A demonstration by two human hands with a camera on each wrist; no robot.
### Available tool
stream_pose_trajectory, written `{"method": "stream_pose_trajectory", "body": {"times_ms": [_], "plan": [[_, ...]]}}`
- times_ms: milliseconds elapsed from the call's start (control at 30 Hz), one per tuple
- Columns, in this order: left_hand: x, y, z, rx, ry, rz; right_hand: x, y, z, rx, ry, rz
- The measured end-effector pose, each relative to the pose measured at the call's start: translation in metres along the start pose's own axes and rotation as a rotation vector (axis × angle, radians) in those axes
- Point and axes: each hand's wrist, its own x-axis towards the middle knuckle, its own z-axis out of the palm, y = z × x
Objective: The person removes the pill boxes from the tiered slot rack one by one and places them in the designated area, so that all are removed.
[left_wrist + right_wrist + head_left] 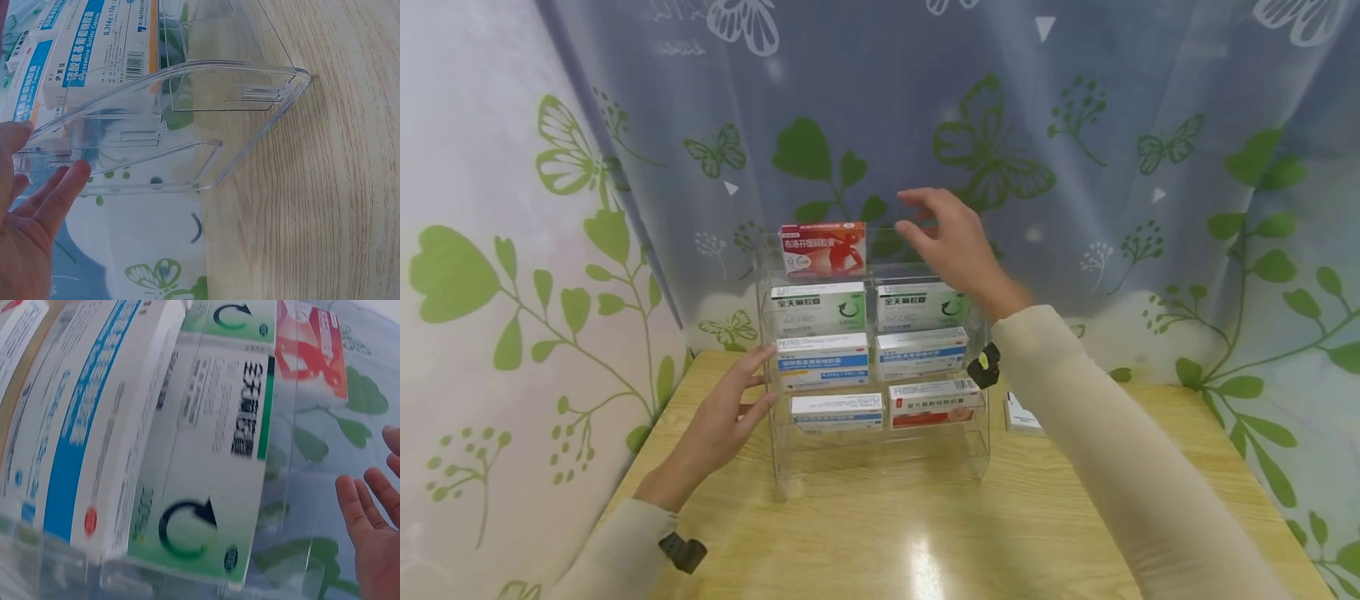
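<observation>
A clear acrylic tiered display stand (880, 467) holds medicine boxes in rows. My left hand (718, 421) is at the stand's left side, fingertips right at its clear side panel. Raised over the top right of the stand, my right hand (951, 242) has loosely bent fingers and holds nothing. On the top tier, at left, stands a red box (823, 252). Below it are two green-and-white boxes (206, 456), then two blue-and-white boxes (823, 362). The lowest filled tier has a blue-striped box (837, 412) and a red-and-white box (934, 404).
A white box (1022, 414) lies on the wooden table (880, 542) right of the stand, partly hidden by the right forearm. Behind the table hangs a curtain (865, 92) with leaf and butterfly prints. Each wrist wears a black device.
</observation>
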Motion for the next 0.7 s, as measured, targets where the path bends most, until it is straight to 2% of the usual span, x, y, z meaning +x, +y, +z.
{"method": "stream_pose_trajectory", "body": {"times_ms": [367,700], "plan": [[0.000,0.000,0.000,0.000,0.005,0.009,0.009,-0.014,0.028,-0.017,-0.136,0.016],[0.000,0.000,0.000,-0.005,0.003,0.008,0.014,-0.014,0.043,-0.096,-0.176,0.018]]}}
